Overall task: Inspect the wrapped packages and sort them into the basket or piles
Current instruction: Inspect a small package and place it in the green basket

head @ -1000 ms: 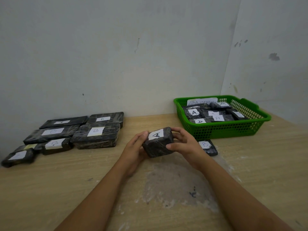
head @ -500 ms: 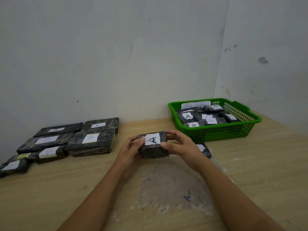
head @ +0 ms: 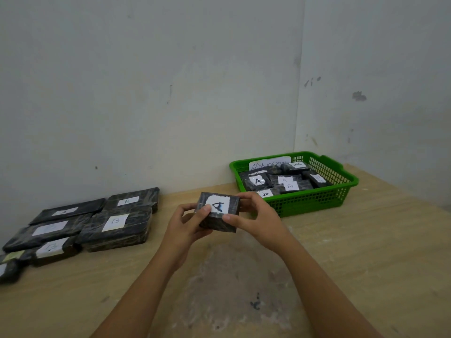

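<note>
Both hands hold one small black-wrapped package [head: 218, 213] above the wooden table [head: 366, 252], the left hand [head: 185, 225] gripping its left side, the right hand [head: 253, 218] pinching its right. Its white label [head: 218, 206] reads A (torn at the edges). To inspect well, the person should probably turn it slowly, checking every face, before choosing the green basket [head: 314, 201] marked ABNORMAL or the piles [head: 97, 223] at left.

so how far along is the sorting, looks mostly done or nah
Mostly done, it seems. The green basket already holds several A-labelled packages, and piles of packages lie at the left. The left hand and right hand grip one A package, not yet placed. No other unsorted package shows.
</note>
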### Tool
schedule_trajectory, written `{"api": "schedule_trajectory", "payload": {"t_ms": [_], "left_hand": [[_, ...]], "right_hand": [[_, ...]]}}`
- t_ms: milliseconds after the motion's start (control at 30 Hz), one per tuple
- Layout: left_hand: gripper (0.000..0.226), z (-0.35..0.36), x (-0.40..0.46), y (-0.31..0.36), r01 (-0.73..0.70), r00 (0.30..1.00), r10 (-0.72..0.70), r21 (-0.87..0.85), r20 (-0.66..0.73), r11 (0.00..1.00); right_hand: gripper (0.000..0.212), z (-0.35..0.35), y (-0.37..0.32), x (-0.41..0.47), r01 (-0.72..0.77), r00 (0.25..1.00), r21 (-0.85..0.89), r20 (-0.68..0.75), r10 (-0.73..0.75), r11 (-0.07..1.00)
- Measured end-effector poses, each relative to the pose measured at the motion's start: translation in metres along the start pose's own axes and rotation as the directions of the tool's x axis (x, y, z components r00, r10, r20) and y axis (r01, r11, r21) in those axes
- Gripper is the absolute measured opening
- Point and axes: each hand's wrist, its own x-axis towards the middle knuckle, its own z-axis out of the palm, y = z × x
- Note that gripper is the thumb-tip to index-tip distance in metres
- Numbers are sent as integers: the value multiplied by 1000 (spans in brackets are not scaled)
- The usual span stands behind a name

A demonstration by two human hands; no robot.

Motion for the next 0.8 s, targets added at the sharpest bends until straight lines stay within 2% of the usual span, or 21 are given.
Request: {"api": "schedule_trajectory", "payload": {"t_ms": [100, 200, 333, 533, 800], "left_hand": [[42, 21, 7, 12, -41, 999, 41, 33, 18, 999], [42, 48, 21, 20, -73, 996, 69, 75, 52, 995], [35, 85, 41, 19, -94, 992, 79, 145, 102, 985], [14, 113, 65, 4, -210, 976, 185, 288, 111, 934], [38, 108, 91, -36, -297, 953, 211, 528, 219, 795]], "right_hand": [[62, -17, -10, 3, 35, 997, -95, -71, -42, 995], [66, -43, -14, 10, 53, 990, -110, -127, -66, 993], [69, -88, -12, 22, 62, 989, -236, -113, -91, 970], [66, -149, -2, 51, 30, 985, -253, -159, -72, 967], [66, -215, 20, 85, -122, 992, -302, -66, 107, 945]]}}
